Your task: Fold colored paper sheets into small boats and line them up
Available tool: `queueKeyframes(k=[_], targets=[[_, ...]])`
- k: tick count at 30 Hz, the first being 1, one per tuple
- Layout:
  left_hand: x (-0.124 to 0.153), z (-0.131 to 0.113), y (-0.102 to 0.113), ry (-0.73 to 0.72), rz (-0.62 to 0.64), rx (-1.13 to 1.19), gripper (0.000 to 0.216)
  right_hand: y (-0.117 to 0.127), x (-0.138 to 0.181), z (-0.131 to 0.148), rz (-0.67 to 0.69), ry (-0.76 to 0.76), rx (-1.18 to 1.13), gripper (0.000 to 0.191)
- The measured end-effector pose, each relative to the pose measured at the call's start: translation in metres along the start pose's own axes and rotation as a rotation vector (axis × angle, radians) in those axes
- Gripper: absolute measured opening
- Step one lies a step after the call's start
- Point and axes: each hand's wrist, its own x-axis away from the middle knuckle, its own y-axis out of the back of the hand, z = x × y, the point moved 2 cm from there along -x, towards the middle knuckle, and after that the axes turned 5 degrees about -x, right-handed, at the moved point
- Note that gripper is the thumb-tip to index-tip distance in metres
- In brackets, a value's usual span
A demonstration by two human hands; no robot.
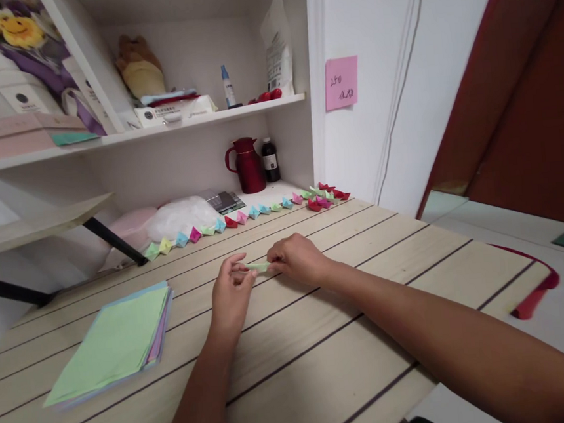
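A small folded piece of light green paper (pixel 257 266) is held between my two hands, just above the striped wooden table (pixel 297 381). The thumb and fingers of my left hand (pixel 232 285) pinch its left end. My right hand (pixel 296 259) is closed on the right end, its fingertips partly hiding the paper. Beyond my hands, a row of small folded paper boats (pixel 231 222) in several colours runs along the table's back edge, bunching up at the right. To the left of my left hand lies a stack of coloured paper sheets (pixel 110 338), light green on top.
Behind the boats, a dark red jug (pixel 249 168) stands beside a dark bottle (pixel 270 160) under a white shelf (pixel 253 110). A raised board (pixel 41 226) on black legs is at the left. The table's right edge drops to the floor near a red object (pixel 531 301).
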Motion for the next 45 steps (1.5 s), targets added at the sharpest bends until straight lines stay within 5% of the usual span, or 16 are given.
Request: queueKeyframes(k=[5,13,24,31,42,45], targets=[[-0.003,0.004,-0.004,-0.116,0.006,-0.198,0.028,-0.003,0.001,-0.003,0.067,-0.007,0.026,0.008],[-0.004,0.009,-0.002,-0.127,0.029,-0.255,0.025,-0.003,0.003,-0.012,0.075,-0.139,-0.123,0.037],[-0.003,0.009,-0.004,-0.167,0.055,-0.375,0.013,-0.004,0.001,-0.018,0.057,-0.175,-0.134,0.011],[-0.001,0.009,-0.005,-0.2,0.069,-0.522,0.014,-0.004,0.001,-0.016,0.038,-0.202,-0.147,0.016],[0.009,-0.008,-0.017,-0.478,0.177,-0.953,0.014,-0.004,-0.004,-0.025,-0.01,-0.335,-0.199,0.032],[0.011,-0.009,-0.02,-0.499,0.177,-1.038,0.016,-0.005,-0.004,-0.025,0.012,-0.346,-0.209,0.022]])
